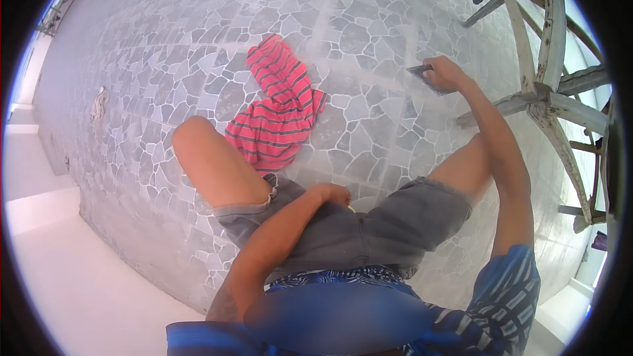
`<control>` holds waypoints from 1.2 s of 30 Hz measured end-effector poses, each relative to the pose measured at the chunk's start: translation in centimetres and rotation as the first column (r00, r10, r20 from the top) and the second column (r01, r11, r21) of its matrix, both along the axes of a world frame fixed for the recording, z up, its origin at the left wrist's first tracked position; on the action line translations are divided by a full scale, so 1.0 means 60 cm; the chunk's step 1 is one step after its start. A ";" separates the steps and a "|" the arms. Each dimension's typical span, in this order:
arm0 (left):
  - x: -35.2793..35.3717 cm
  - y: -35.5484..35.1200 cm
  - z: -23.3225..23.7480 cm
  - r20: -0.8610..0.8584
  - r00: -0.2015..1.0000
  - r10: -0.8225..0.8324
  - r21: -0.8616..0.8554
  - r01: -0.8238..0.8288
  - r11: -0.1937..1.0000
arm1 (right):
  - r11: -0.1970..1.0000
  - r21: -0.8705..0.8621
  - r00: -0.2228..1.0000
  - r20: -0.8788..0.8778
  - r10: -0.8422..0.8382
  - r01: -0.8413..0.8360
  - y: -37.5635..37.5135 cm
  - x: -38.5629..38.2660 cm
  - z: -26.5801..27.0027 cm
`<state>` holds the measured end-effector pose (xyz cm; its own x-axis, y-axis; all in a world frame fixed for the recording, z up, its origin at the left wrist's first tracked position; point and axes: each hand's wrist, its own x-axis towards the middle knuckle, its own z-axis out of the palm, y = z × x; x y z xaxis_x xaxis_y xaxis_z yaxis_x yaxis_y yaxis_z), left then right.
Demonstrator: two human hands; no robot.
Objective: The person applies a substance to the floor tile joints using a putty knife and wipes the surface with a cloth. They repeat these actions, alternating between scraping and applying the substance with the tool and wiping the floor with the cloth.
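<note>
In the head view, the right hand [446, 74] is closed round a dark flat tool [419, 72], its fingers curled over one side and the arm stretched forward. The tool's long axis slants across the floor [369, 20], one end pointing left and slightly away from the person, the other running back to the right under the hand. Whether its face touches the floor I cannot tell

The left hand [335, 194] is drawn in over the grey shorts [330, 237] with fingers bent; a speck of yellow shows beside it, but I cannot tell whether it has hold of anything. Ahead and to the left of that hand lies a crumpled pink striped cloth [273, 122], its length running mostly away from the person. Right of the right hand stands a worn wooden frame [555, 26]

As for progress, pale joints show among the grey stones ahead of both hands, and the surface near the right hand looks hazier, smeared perhaps. From this alone, I can't judge what is finished or left
</note>
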<state>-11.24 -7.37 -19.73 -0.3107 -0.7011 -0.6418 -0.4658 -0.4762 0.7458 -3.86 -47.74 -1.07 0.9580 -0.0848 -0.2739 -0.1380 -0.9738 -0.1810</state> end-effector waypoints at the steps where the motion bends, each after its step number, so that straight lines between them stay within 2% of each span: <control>1: -0.016 0.000 -0.013 -0.006 1.000 -0.003 -0.019 0.003 1.000 | 1.000 0.015 1.000 -0.003 0.017 -0.017 0.006 0.002 0.015; 3: -0.006 -0.010 -0.038 0.022 1.000 -0.008 -0.060 0.010 0.998 | 0.998 0.042 0.998 0.030 0.050 -0.051 0.026 0.040 0.059; 6: 0.001 -0.033 -0.024 0.057 0.985 -0.165 -0.035 0.167 0.985 | 0.964 -0.123 0.961 0.119 0.251 -0.237 0.078 0.065 0.125; 7: 0.006 -0.040 -0.014 0.056 0.982 -0.181 -0.008 0.182 0.983 | 0.955 -0.156 0.966 0.018 0.256 -0.251 0.113 0.073 0.162; 9: 0.002 -0.042 0.016 0.036 0.971 -0.237 0.061 0.235 0.970 | 0.975 -0.055 0.977 -0.024 0.212 -0.213 0.198 0.064 0.222; 10: 0.005 -0.039 0.028 0.027 0.976 -0.215 0.058 0.213 0.975 | 0.982 -0.007 0.982 -0.025 0.187 -0.187 0.221 0.057 0.235; 12: 0.017 -0.035 0.052 0.020 0.985 -0.169 0.055 0.167 0.984 | 0.941 0.050 0.920 0.231 0.316 -0.335 0.231 0.030 0.191; 13: 0.027 -0.039 0.060 -0.019 0.988 -0.151 0.190 0.152 0.970 | 0.947 0.082 0.939 0.179 0.292 -0.310 0.235 0.017 0.173; 14: 0.042 -0.050 0.070 -0.060 0.991 -0.123 0.318 0.135 0.938 | 0.918 -0.036 0.918 0.013 0.395 -0.395 0.239 0.009 0.174; 15: 0.049 -0.062 0.066 -0.108 0.990 -0.092 0.439 0.131 0.889 | 0.915 -0.035 0.916 -0.023 0.401 -0.402 0.242 0.000 0.171; 16: 0.071 -0.065 0.033 -0.035 0.998 0.052 0.479 -0.029 0.877 | 0.913 -0.040 0.913 -0.058 0.404 -0.406 0.239 -0.006 0.170; 18: 0.145 -0.087 0.012 0.182 0.944 0.276 0.329 -0.323 0.887 | 0.904 -0.004 0.904 -0.021 0.427 -0.428 0.222 -0.009 0.180; 19: 0.191 -0.107 -0.043 0.399 0.899 0.180 0.202 -0.278 0.939 | 0.897 0.018 0.897 -0.008 0.442 -0.441 0.216 -0.008 0.184; 20: 0.206 -0.091 -0.032 0.586 0.662 0.467 -0.191 -0.448 0.874 | 0.896 0.017 0.895 0.044 0.443 -0.444 0.211 -0.007 0.190; 22: 0.255 -0.097 0.028 0.648 0.550 0.527 -0.219 -0.529 0.820 | 0.895 0.004 0.884 0.159 0.440 -0.446 0.200 0.005 0.211; 25: 0.329 -0.083 0.031 0.699 0.432 0.570 -0.287 -0.561 0.777 | 0.927 0.010 0.889 0.288 0.356 -0.375 0.189 0.006 0.232; 28: 0.400 -0.070 0.035 0.750 0.416 0.514 -0.247 -0.545 0.802 | 0.950 -0.050 0.905 0.292 0.310 -0.309 0.181 0.011 0.260; 31: 0.468 -0.071 -0.045 0.753 0.278 0.596 -0.443 -0.456 0.772 | 0.985 0.013 0.973 0.160 0.168 -0.172 0.170 0.028 0.271; 34: 0.511 -0.094 -0.097 0.701 0.155 0.696 -0.551 -0.502 0.667 | 0.988 0.065 0.989 0.066 0.136 -0.140 0.162 0.039 0.246; 36: 0.525 -0.093 -0.141 0.674 0.131 0.727 -0.567 -0.539 0.623 | 0.980 0.120 0.986 0.058 0.153 -0.160 0.177 0.054 0.237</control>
